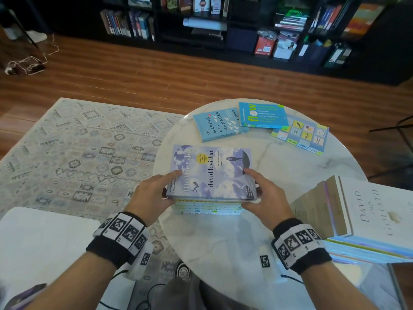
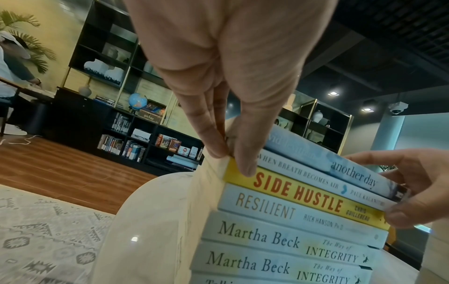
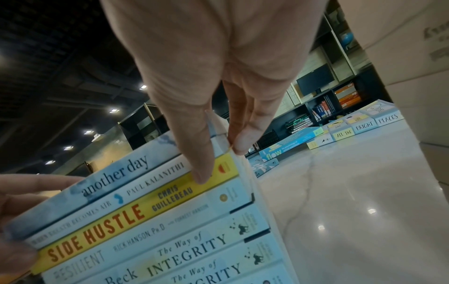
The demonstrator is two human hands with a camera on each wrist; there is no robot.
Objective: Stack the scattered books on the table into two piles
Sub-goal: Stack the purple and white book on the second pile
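A pile of several books stands near the front of the round marble table, topped by "another day". My left hand clasps the pile's near left corner. Its thumb rests on the yellow "Side Hustle" spine and its index finger lies on the top cover. My right hand clasps the near right corner the same way. A second pile, topped by a white "David and Goliath", stands at the right. Three books lie loose at the far side: "The Making of a Manager", "flow" and "All the Bright Places".
A patterned rug covers the wooden floor to the left. Dark bookshelves line the far wall. A white surface sits at the lower left, and a cable lies on the floor at the far left.
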